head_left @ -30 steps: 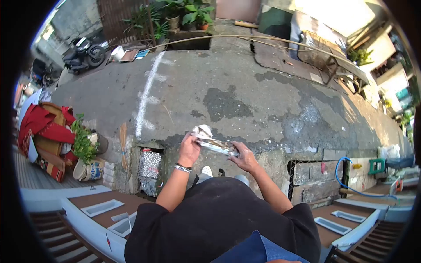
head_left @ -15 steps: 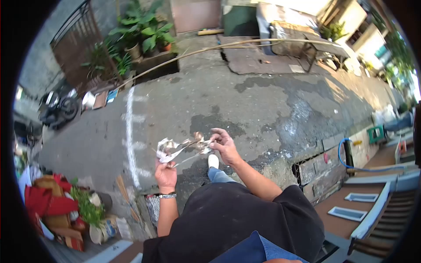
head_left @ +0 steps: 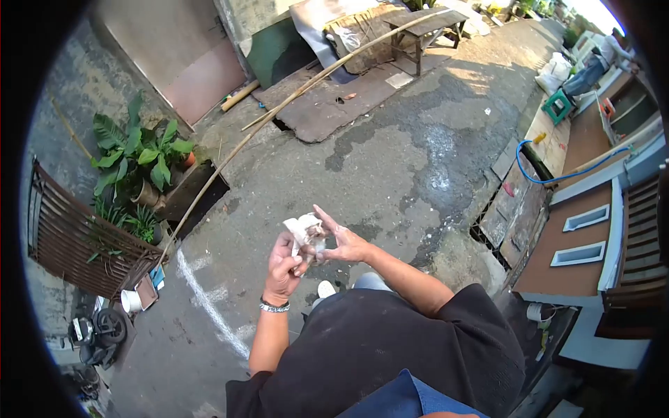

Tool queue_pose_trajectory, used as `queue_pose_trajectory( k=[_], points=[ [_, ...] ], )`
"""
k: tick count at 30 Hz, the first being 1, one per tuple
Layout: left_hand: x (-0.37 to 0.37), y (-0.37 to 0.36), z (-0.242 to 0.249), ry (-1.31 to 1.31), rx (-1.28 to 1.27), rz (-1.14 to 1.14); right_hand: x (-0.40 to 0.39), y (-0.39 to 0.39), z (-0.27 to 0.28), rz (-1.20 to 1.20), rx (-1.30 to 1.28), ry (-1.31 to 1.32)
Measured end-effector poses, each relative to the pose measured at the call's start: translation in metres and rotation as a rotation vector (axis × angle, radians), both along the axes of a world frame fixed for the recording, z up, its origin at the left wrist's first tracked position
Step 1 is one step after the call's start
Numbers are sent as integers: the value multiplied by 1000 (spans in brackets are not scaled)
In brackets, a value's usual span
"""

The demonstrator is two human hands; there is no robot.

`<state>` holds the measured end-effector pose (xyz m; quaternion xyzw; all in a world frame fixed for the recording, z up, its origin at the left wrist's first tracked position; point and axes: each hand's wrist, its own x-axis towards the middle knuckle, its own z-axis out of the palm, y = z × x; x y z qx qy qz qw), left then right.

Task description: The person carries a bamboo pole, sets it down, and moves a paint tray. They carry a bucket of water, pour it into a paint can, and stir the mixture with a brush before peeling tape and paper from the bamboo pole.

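Note:
In front of my body I have a crumpled, dirty-white strip of thin material, bunched into a wad with grey-brown smudges. My left hand, a metal-link bracelet at its wrist, is closed on the wad's lower left side, thumb pressed near the bottom. At the wad's right edge is my right hand, its index finger stretched upward and its thumb spread apart from it, the thumb tip right at the wad. Grey smears mark the fingers. Both hands are above the pavement.
A long bamboo pole slants across the lane. White chalk-like marks lie on the ground at left. Potted plants and a rusty gate stand there. A bench, blue hose and seated person are farther right.
The strip, stretched between my hands before, is now bunched up. My hands have come together, the left rising and moving right. The view has turned, and the street appears rotated.

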<state>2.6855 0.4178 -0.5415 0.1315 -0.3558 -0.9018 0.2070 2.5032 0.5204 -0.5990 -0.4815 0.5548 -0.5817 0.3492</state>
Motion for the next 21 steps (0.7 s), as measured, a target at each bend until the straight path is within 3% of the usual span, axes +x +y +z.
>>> queue_pose_trajectory(
  k=[2,3,6,8,11,14,15,18,21],
  points=[
    [-70,-51,24,-76,-20,-207,-41,-24,-27,-72,234,-134],
    [-92,-73,22,-118,-62,-289,-54,-24,-9,-353,110,-137],
    [-162,-123,3,-299,-218,-527,-152,-6,-7,-837,162,214],
    [-223,-136,-7,-485,-380,-682,-205,-2,13,-990,127,291],
    [-323,-160,-28,-434,-838,-770,-288,-8,23,-1074,271,717],
    [-424,-188,-30,-404,-1392,-519,-375,-18,-4,-894,285,568],
    [-455,-197,-32,-311,-1440,-361,-396,-32,-9,-843,201,-66],
    [-534,-228,-30,-449,-891,-474,-454,-48,8,-599,-34,-743],
    [-609,-239,-42,-326,-256,-237,-514,-60,27,-440,36,-819]
  ],
)
